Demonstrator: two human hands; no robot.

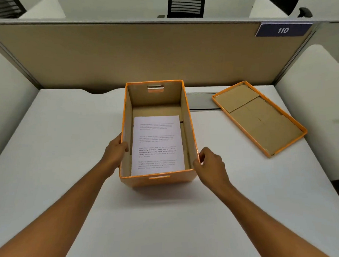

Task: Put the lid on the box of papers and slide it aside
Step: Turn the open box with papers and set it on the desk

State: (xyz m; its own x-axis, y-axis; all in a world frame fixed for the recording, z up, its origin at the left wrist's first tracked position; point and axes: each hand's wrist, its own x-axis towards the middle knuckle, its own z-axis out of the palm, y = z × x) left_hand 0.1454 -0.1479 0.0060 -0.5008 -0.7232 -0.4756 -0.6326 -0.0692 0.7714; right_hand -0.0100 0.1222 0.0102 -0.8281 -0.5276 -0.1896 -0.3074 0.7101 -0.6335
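An orange cardboard box [185, 101] stands open in the middle of the white desk, with printed white papers [157, 146] lying flat on its bottom. My left hand [115, 152] grips the box's left wall near the front, the thumb hooked over the rim. My right hand [210, 165] holds the front right corner, fingers curled against the outer wall. The orange lid [260, 118] lies upside down on the desk to the right of the box, brown inside facing up, apart from both hands.
A beige partition [143, 56] with a plaque reading 110 [283, 30] closes the desk's far side. White side panels [313, 81] flank the desk on both sides. A grey cable slot [202, 101] sits behind the box. Office chairs show beyond the partition.
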